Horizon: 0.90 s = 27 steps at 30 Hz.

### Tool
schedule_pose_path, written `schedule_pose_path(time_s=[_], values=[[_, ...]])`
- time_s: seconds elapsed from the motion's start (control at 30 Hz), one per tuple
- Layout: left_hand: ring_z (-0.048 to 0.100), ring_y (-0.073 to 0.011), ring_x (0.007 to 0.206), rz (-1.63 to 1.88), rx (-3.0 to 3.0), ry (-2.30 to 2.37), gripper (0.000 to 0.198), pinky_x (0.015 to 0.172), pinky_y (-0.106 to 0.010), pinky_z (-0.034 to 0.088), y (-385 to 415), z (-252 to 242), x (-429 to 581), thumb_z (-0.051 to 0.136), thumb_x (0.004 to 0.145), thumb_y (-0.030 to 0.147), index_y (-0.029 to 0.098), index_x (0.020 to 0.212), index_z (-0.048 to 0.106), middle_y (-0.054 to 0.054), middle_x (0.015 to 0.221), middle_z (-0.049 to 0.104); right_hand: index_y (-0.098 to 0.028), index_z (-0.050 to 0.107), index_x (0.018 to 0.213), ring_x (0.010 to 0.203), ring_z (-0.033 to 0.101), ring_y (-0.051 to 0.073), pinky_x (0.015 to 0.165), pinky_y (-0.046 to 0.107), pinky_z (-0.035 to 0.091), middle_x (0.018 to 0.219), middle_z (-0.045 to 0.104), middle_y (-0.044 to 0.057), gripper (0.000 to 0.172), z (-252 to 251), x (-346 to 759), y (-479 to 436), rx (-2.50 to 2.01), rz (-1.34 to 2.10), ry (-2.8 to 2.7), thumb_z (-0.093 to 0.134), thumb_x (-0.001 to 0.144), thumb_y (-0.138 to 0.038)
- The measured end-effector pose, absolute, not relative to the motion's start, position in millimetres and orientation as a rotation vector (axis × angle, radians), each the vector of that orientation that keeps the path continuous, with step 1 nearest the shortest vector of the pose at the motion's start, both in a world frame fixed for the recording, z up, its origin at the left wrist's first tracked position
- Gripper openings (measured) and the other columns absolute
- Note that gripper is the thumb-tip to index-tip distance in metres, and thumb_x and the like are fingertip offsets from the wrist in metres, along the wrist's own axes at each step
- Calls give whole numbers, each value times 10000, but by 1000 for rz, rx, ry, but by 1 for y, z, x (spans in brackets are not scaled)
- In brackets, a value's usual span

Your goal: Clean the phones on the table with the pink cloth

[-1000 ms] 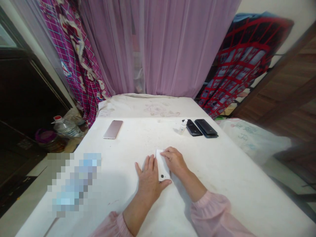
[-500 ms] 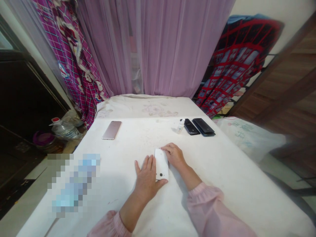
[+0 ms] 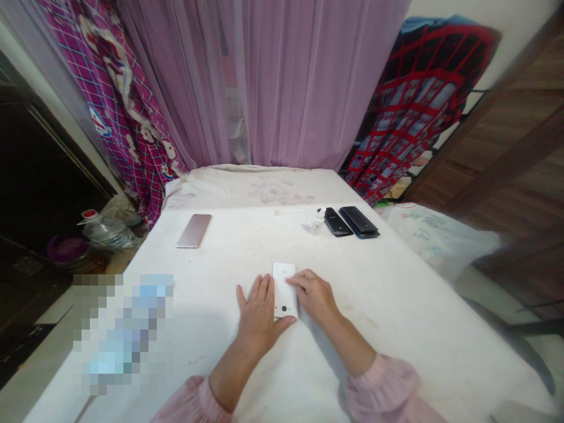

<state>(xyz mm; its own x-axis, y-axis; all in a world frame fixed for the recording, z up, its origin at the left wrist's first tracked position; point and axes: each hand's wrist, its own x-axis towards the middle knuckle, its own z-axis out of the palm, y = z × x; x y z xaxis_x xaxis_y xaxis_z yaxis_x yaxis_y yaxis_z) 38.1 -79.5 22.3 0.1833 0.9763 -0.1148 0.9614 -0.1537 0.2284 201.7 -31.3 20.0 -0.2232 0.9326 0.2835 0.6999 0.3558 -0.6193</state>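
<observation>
White phone (image 3: pixel 284 294): left grip (image 3: pixel 258 317) spread palm-down along edge, right grip (image 3: pixel 315 295) fingertips bunched on back.

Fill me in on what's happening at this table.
A person in pink sleeves is handling a white phone that lies back up on the white tabletop. Their left hand is spread along its left edge, thumb at the near end. Their right hand has its fingertips at the phone's right side. Farther back, a rose-coloured phone lies to the left; a small bottle and several dark phones sit to the right.
</observation>
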Motion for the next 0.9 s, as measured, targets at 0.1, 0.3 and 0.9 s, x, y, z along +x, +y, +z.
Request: schedule_pose_path(time_s=[0.1,0.3,0.9], values=[[112,-328,1445,48,2223,1830,816,1095,-680,19,-79,24,36,408,863,598,125,1495,201,-114,1567,180,-244,764,883,810,658,159,758,259,496,883,703,32,258,26,196,-2,-1549,422,-1990,549,825,-114],[86,-346,1445,26,2249,1803,757,1085,-690,20,-79,24,35,421,874,536,165,1498,205,-115,1569,192,-272,759,886,802,651,146,738,245,491,893,703,13,262,26,196,0,-1571,392,-2000,545,820,-138],[117,-349,1439,75,2267,1826,752,1088,-692,15,-81,22,36,409,872,549,162,1491,231,-106,1561,227,-279,760,869,793,652,153,751,261,491,881,697,17,277,26,195,1,-1572,383,-2008,546,814,-112]])
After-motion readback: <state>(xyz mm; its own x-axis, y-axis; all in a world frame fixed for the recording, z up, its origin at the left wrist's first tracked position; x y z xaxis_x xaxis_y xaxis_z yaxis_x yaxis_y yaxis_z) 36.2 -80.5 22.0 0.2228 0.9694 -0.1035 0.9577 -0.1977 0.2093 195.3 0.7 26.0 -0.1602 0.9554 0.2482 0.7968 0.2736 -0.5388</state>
